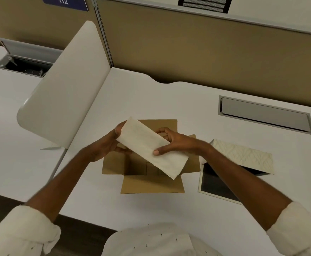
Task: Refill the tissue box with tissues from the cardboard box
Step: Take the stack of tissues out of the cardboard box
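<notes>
A folded stack of cream tissues is held slanted above the open brown cardboard box, whose flaps are spread out on the desk. My left hand grips the stack's upper left end. My right hand grips its middle, thumb on top. To the right lies the tissue box, open with a dark inside, its patterned cream lid raised behind it. My right forearm hides part of the tissue box.
A white divider panel stands on the left side of the white desk. A grey cable hatch sits shut at the back right; another hatch is open at the far left. A tan partition wall closes the back.
</notes>
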`<action>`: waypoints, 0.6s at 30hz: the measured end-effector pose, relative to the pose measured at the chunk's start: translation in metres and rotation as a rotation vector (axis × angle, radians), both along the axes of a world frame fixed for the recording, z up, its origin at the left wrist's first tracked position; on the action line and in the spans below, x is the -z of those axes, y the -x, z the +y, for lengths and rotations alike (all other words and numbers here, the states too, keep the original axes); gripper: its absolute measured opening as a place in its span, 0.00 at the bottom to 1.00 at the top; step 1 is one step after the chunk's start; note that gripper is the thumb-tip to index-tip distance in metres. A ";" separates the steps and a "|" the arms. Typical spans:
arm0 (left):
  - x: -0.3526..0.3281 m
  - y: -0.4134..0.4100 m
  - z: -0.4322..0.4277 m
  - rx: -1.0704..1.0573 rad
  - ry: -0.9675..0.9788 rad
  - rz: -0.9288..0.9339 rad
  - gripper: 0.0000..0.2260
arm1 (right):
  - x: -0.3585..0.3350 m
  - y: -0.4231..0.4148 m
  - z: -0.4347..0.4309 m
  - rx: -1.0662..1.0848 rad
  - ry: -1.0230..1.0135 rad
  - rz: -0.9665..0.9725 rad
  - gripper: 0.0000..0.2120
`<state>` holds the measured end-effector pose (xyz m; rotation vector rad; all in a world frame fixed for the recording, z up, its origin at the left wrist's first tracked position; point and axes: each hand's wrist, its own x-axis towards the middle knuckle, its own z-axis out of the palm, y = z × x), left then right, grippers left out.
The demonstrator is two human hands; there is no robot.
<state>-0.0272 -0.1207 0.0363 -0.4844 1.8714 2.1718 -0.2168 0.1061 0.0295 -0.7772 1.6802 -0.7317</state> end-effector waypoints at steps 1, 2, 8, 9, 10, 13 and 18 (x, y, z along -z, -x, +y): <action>-0.002 -0.004 0.001 0.022 -0.032 -0.030 0.45 | -0.007 0.003 0.000 -0.032 -0.046 -0.068 0.42; -0.004 -0.007 0.003 0.031 -0.057 -0.066 0.46 | -0.013 0.005 0.000 -0.057 -0.082 -0.117 0.40; -0.009 -0.008 0.024 -0.087 -0.056 -0.212 0.46 | -0.036 0.005 0.004 -0.122 -0.123 -0.151 0.40; -0.008 -0.009 0.026 -0.114 -0.082 -0.210 0.45 | -0.038 0.005 0.007 -0.103 -0.101 -0.146 0.43; -0.006 -0.011 0.028 -0.143 -0.119 -0.202 0.42 | -0.042 0.006 0.011 -0.064 -0.067 -0.146 0.48; 0.004 -0.019 0.038 -0.263 -0.257 -0.192 0.34 | -0.044 0.003 0.037 0.184 0.104 -0.212 0.53; 0.018 -0.037 0.062 -0.422 -0.446 -0.169 0.27 | -0.009 -0.033 0.087 0.739 0.379 -0.739 0.39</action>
